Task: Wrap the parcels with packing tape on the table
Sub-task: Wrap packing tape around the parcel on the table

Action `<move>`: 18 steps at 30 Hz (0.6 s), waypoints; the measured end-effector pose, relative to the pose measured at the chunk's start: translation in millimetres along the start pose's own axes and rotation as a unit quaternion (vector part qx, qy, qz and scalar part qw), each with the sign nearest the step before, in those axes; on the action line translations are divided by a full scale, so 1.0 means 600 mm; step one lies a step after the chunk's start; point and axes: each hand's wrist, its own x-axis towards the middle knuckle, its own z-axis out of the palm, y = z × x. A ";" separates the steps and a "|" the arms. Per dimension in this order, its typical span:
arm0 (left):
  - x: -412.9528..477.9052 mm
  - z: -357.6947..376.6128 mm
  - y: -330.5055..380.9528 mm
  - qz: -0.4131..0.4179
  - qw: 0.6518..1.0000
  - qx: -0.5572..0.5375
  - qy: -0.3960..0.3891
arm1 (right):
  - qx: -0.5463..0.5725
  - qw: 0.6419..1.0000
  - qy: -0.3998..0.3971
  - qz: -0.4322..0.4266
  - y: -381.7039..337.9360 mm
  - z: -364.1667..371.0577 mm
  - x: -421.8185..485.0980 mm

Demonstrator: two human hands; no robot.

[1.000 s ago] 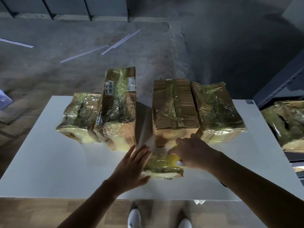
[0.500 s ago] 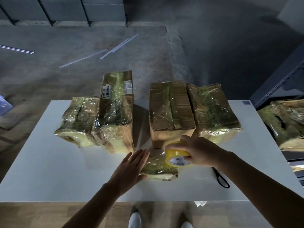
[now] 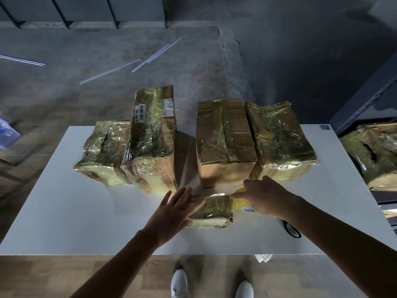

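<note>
One small parcel is lying on the tabletop; the left hand is pressing it, grip spread flat; the right hand, grip curled, is holding a tape roll.

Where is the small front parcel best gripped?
Grip the small parcel probably across its near and far long sides, from above: it lies flat and low, with the left hand on its left end and the tape roll at its right.

On the white table, the left hand presses flat on a small wrapped parcel while the right hand grips a yellow tape roll beside it.
</note>
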 end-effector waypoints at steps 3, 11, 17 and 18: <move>0.008 -0.009 0.007 0.019 1.000 -0.004 0.007 | 0.001 1.000 -0.002 0.002 0.002 0.007 0.000; 0.055 -0.020 0.073 0.043 0.999 -0.008 0.025 | -0.005 1.000 0.008 0.006 0.004 0.038 -0.003; 0.082 -0.035 0.089 0.005 0.995 0.084 -0.050 | 0.004 0.999 0.050 0.004 0.000 0.055 0.000; 0.094 -0.035 0.094 -0.006 0.994 0.084 -0.071 | 0.001 0.999 0.053 0.006 0.001 0.056 0.001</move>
